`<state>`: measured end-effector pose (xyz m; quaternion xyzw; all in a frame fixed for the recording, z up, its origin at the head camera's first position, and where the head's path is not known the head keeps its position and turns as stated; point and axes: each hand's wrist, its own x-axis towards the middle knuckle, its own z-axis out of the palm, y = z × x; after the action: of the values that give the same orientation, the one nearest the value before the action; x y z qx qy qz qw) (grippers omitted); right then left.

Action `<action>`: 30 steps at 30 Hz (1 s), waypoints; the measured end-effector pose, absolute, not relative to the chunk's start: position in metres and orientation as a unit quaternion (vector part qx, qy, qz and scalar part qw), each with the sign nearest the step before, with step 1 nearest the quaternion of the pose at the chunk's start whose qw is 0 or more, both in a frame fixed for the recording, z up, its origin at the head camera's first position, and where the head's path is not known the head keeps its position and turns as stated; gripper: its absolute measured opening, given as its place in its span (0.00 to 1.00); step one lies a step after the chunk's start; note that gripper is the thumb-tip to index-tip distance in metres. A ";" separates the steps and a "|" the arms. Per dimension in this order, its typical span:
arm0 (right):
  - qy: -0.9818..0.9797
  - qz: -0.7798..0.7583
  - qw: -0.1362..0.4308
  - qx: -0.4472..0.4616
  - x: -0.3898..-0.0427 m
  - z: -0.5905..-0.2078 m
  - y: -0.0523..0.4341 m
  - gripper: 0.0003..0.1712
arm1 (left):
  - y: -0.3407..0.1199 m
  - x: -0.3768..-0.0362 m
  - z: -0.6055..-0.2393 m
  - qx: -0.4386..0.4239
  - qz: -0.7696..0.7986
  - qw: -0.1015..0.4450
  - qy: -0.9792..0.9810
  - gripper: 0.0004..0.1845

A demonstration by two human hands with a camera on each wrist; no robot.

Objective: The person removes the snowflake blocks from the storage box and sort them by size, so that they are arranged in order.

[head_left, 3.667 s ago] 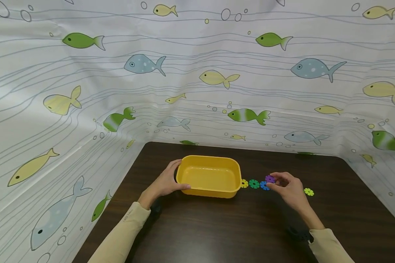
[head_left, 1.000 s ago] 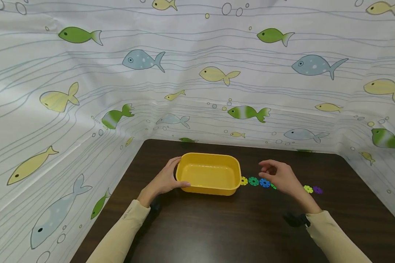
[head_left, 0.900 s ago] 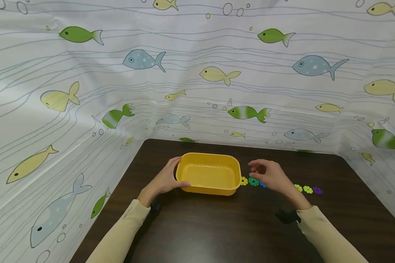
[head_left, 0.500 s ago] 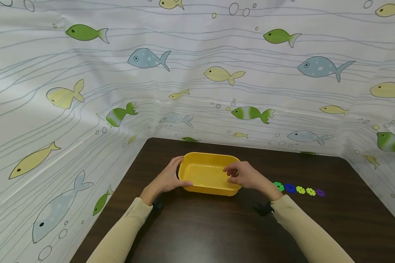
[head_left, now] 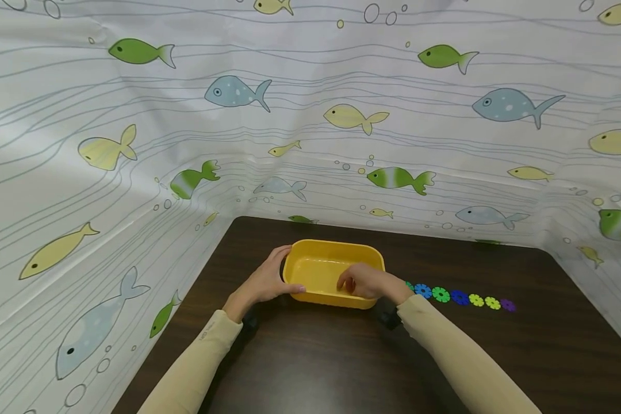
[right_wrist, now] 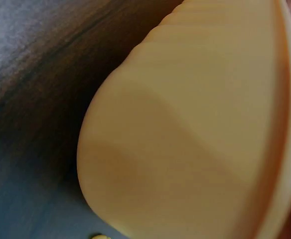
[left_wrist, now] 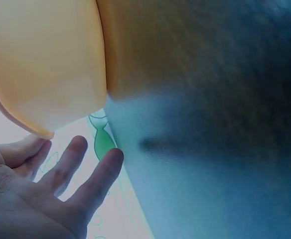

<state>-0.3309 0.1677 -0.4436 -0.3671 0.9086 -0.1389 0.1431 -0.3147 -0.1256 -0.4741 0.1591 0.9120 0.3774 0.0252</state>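
Note:
A yellow plastic tub (head_left: 333, 300) stands toward the back of the dark table. My left hand (head_left: 267, 280) grips its left end, thumb over the front rim, fingers at the back corner; in the left wrist view that hand (left_wrist: 51, 194) has its thumb and nearest finger at the rim, other fingers spread. My right hand (head_left: 364, 280) reaches down inside the tub's right half, fingers bent downward. The near wall hides what lies under the fingertips. In the right wrist view the tub's outer wall (right_wrist: 180, 129) fills most of the picture.
Right of the tub, notched flower-shaped plastic discs lie in a row: a light blue disc (head_left: 422, 291), a green disc (head_left: 441, 294), a dark blue disc (head_left: 459, 297), two yellow-green ones, and a purple disc (head_left: 508, 305) at the end. A fish-patterned sheet (head_left: 341, 144) walls the table (head_left: 310, 356).
My right hand has placed a purple disc at the row's right end, then swung left over the row and down into the tub. My left hand keeps its hold.

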 end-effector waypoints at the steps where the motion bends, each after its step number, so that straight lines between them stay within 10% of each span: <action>1: 0.909 -0.141 0.147 -0.365 -0.332 -0.444 0.167 0.18 | -0.125 -0.315 -0.474 0.157 0.379 0.025 0.912 0.58; 30: 0.874 -0.276 0.205 -0.344 -0.347 -0.467 0.112 0.20 | -0.124 -0.315 -0.476 0.152 0.371 0.024 0.916 0.57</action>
<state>-0.3471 0.1125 -0.4669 -0.3437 0.8740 -0.2758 0.2048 -0.3153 -0.1235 -0.4765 0.1516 0.9160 0.3705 0.0245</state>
